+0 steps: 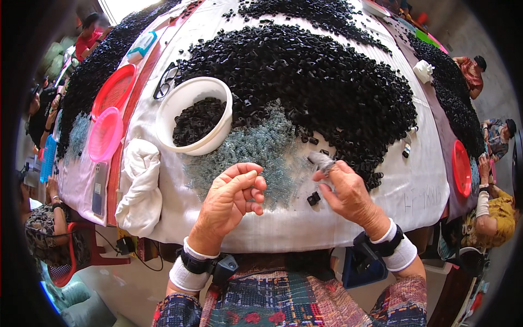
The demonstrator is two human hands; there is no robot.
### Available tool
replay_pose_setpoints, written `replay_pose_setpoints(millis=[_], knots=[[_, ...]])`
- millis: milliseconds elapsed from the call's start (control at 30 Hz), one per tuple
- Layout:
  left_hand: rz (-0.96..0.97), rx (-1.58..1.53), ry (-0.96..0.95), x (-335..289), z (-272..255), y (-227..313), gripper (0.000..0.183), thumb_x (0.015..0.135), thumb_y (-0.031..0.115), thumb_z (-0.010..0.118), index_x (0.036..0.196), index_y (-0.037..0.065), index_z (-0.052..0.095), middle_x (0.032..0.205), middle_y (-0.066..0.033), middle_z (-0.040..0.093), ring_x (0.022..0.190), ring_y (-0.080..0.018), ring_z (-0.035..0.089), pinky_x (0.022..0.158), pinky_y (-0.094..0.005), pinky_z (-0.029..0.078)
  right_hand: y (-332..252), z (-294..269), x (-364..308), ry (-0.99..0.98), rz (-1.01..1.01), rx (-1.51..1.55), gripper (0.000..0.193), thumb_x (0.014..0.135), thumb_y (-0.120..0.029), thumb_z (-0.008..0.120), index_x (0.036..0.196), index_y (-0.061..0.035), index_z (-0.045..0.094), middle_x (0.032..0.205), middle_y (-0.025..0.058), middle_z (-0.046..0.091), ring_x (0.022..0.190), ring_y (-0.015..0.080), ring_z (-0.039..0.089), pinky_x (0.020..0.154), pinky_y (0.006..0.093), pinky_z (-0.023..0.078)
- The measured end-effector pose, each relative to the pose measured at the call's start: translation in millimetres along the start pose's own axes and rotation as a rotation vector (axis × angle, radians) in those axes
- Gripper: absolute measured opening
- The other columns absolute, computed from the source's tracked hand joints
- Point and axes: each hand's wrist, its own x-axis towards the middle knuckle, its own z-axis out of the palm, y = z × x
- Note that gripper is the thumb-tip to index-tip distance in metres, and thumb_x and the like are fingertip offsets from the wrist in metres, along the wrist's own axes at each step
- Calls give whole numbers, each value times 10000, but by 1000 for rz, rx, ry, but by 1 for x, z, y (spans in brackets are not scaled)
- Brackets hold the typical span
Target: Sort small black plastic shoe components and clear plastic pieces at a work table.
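Note:
My left hand [231,196] is held over the near edge of a heap of small blue-grey wire springs [245,150]. Its thumb and forefinger come together at the tips; whatever they may pinch is too small to make out. To the right, my right hand [348,191] has its thumb and forefinger apart, with nothing visible between them. A grey wrap [322,162] covers that forefinger. Just left of the right thumb a loose black plastic piece [313,199] lies on the white cloth. Beyond both hands spreads a big pile of small black plastic pieces [305,71].
A white tub [226,122] partly filled with black pieces stands left of the springs. Nearby are eyeglasses [165,80], a crumpled white cloth [139,185], a phone [99,188], a pink basket [106,133] and a red basket [462,168]. People sit along both sides.

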Motion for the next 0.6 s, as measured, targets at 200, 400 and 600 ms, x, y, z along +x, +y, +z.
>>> replay_pose_setpoints(millis=[200,400,600], knots=[[-15,-9,-34,4,4,-3,177,933,141,549,1071,30,556,856,-74,627,682,-134,620,538,-300,548,-4,18,1,-127,-156,-32,174,722,12,594,892,-14,569,763,94,584,756,282,575,677,374,501],[3,14,10,1,-3,1,177,934,146,547,1072,36,558,852,-64,624,688,-132,617,543,-303,544,15,-18,-3,73,-10,-107,306,759,95,596,1056,25,598,838,121,635,769,286,614,697,345,512],[-41,7,-28,7,3,-1,181,934,153,548,1071,34,557,851,-65,624,689,-133,616,548,-298,542,9,-20,-10,-4,21,-43,333,742,103,599,1065,22,595,869,122,634,797,277,613,697,336,513]])
